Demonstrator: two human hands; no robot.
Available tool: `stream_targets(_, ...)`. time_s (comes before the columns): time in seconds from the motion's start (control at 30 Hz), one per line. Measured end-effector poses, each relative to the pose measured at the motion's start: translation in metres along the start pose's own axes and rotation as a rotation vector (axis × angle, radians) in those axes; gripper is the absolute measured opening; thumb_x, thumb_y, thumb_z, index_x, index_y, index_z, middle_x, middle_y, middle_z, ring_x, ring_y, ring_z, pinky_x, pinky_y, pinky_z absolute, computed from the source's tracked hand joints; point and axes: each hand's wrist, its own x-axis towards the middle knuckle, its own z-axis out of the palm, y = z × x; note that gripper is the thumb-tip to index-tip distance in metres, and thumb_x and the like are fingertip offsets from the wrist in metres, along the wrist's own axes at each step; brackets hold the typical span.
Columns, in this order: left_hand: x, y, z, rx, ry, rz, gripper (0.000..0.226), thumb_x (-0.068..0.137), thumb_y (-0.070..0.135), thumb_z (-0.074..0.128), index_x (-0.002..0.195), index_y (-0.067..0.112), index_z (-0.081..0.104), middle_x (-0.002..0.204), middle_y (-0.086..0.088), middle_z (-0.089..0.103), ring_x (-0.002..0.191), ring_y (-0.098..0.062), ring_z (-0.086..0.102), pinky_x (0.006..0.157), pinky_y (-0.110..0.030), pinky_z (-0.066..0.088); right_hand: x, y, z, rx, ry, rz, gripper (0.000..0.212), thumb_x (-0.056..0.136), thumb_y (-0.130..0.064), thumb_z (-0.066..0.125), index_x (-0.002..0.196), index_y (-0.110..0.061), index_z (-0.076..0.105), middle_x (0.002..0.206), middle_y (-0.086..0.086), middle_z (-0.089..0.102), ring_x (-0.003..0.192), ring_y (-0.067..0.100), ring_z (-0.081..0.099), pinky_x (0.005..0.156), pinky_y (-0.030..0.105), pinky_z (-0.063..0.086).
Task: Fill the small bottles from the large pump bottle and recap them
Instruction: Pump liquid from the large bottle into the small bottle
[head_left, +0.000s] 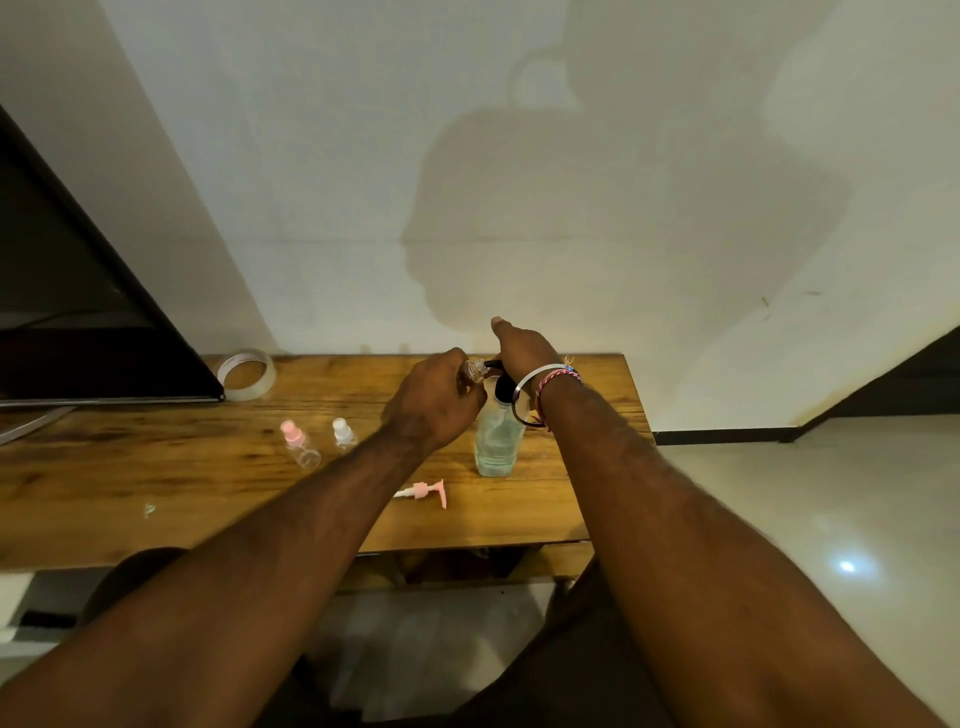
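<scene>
Gripping a small clear bottle (475, 370), left hand (434, 402) curls round it, ribbed neck beside the black pump nozzle. Right hand (522, 348) pressing flat atop the large translucent pump bottle (496, 441), upright on grainy wooden table (208, 467). Pink pump cap (423, 491) lying nearby.

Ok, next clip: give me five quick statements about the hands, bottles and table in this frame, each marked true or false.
1. The left hand holds a small clear bottle up by the pump spout. True.
2. The right hand lies flat on the table. False: it rests on top of the large pump bottle.
3. A pink pump cap lies loose on the table. True.
4. The large bottle lies on its side. False: it stands upright.
5. The tape roll sits at the table's near edge. False: it sits at the far edge.
</scene>
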Motion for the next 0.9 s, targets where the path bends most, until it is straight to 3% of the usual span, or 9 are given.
stream_targets(0.1, 0.0, -0.002, 0.002, 0.019, -0.008, 0.007, 0.015, 0.094, 0.029, 0.072, 0.099, 0.018, 0.064, 0.091, 0.001, 0.065, 0.082, -0.019, 0.061, 0.066, -0.036, 0.052, -0.001, -0.002, -0.002, -0.014, -0.019, 0.029, 0.051, 0.108, -0.037, 0.033, 0.138, -0.001, 0.053, 0.137, 0.019, 0.058, 0.128, 0.034, 0.053, 0.097, 0.031, 0.043)
stream_targets(0.23, 0.002, -0.004, 0.004, 0.008, -0.002, 0.031, 0.015, 0.095, 0.032, 0.071, 0.097, 0.019, 0.063, 0.089, 0.002, 0.065, 0.081, -0.018, 0.061, 0.067, -0.04, 0.055, 0.0, -0.003, 0.004, -0.093, -0.051, -0.016, 0.046, 0.108, -0.028, 0.034, 0.139, 0.002, 0.05, 0.143, 0.024, 0.051, 0.133, 0.038, 0.047, 0.112, 0.042, 0.038)
stream_targets(0.47, 0.005, -0.006, 0.004, -0.011, 0.005, 0.03, 0.019, 0.095, 0.035, 0.072, 0.102, 0.019, 0.065, 0.093, 0.002, 0.069, 0.082, -0.016, 0.062, 0.07, -0.041, 0.058, 0.002, -0.008, 0.006, -0.208, -0.069, -0.058, 0.044, 0.107, -0.024, 0.037, 0.14, 0.001, 0.05, 0.144, 0.023, 0.05, 0.135, 0.037, 0.046, 0.112, 0.044, 0.037)
stream_targets(0.63, 0.005, -0.009, 0.006, -0.003, 0.007, 0.023, 0.022, 0.095, 0.037, 0.072, 0.104, 0.019, 0.065, 0.094, 0.001, 0.07, 0.083, -0.017, 0.063, 0.07, -0.044, 0.059, 0.001, -0.005, 0.01, -0.583, -0.012, -0.197, 0.036, 0.101, -0.006, 0.047, 0.136, -0.001, 0.053, 0.138, 0.021, 0.056, 0.127, 0.039, 0.053, 0.107, 0.043, 0.043)
stream_targets(0.8, 0.005, -0.009, 0.009, -0.016, 0.001, 0.029, 0.022, 0.095, 0.039, 0.073, 0.102, 0.02, 0.065, 0.09, 0.003, 0.068, 0.081, -0.017, 0.063, 0.07, -0.047, 0.06, 0.004, 0.0, 0.008, -0.783, 0.013, -0.273, 0.02, 0.095, -0.008, 0.056, 0.112, -0.002, 0.064, 0.117, 0.017, 0.068, 0.11, 0.035, 0.063, 0.09, 0.036, 0.049)
stream_targets(0.9, 0.005, -0.006, 0.011, -0.021, -0.002, 0.036, 0.021, 0.095, 0.039, 0.073, 0.099, 0.021, 0.064, 0.087, 0.004, 0.067, 0.079, -0.016, 0.062, 0.068, -0.047, 0.059, 0.002, 0.002, 0.001, -0.796, 0.025, -0.252, 0.018, 0.094, -0.01, 0.058, 0.108, -0.002, 0.066, 0.113, 0.017, 0.068, 0.108, 0.035, 0.063, 0.089, 0.035, 0.049)
